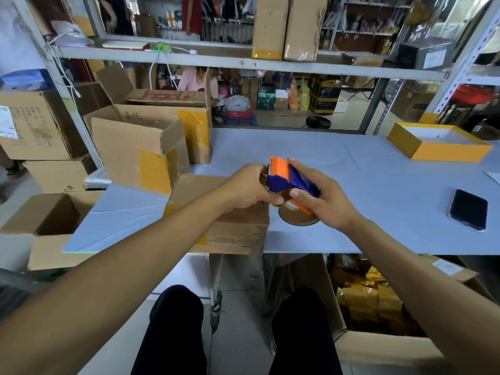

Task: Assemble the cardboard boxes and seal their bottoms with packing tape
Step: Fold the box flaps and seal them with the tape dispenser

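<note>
In the head view, both hands are meeting over the near edge of the grey table (351, 163), holding a blue and orange tape dispenser (290, 181) above it. The right hand (324, 201) is gripping the dispenser's body, its thumb curled across the near side and its fingers wrapping over the top. The left hand (249, 189) is curling its fingers at the dispenser's front end beside the orange blade guard; whether they are pinching the tape end cannot be told. The brown tape roll (297, 216) is hanging under the dispenser, just above the table. A closed cardboard box (232, 231) is lying on the table directly under the left hand, at the near edge, with yellow tape at its corners. Left of that box, two open cardboard cartons (140, 150) are standing on the table, patched with yellow tape. Far right of the dispenser, a black phone (469, 209) is lying flat, and beyond it a yellow tray-like box (438, 144) is sitting at the table's far right.
</note>
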`<state>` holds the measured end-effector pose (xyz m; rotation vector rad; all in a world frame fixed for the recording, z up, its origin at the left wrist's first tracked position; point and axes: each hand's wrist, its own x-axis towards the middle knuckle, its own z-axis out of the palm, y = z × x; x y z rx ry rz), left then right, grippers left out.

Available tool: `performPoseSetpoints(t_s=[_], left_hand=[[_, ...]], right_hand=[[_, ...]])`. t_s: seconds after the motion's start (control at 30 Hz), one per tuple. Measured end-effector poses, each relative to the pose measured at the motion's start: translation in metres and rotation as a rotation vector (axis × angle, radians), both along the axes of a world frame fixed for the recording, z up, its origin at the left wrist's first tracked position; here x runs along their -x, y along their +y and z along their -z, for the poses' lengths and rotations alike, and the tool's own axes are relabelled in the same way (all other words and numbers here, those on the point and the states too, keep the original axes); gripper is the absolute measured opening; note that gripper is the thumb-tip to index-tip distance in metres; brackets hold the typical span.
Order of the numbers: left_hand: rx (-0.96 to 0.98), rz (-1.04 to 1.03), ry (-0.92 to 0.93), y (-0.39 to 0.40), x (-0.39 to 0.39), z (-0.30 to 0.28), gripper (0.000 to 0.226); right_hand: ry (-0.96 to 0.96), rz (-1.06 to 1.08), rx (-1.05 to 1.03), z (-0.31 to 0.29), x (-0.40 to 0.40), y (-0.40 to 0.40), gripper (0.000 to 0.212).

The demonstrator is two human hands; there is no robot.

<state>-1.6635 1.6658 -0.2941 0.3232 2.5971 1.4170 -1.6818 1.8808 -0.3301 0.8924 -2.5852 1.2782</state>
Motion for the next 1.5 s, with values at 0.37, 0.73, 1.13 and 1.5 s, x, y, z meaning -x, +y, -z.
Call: performPoseSetpoints(t_s=[0.37,0.73,1.13,1.5], left_hand=[[-0.010,-0.040,0.019,-0.009,0.000,0.003,0.024],[-0.231,-0.007,-0.198,-0.011,0.001,-0.002,0.049],[-0.332,-0.036,-0.270,-0.014,-0.005,-0.009,0.024],[-0.010,-0.211,-0.094,-0.013,0.000,-0.007,0.026]], right_hand=[[0.009,0.015,-0.012,0.003,0.000,0.005,0.058],[0.040,-0.002,-0.065,0.001,0.002,-0.001,0.058],[0.008,-0.015,0.004,-0.003,0.000,0.006,0.060],[0.024,-0.011,-0.001,0.002,0.000,0.010,0.062]])
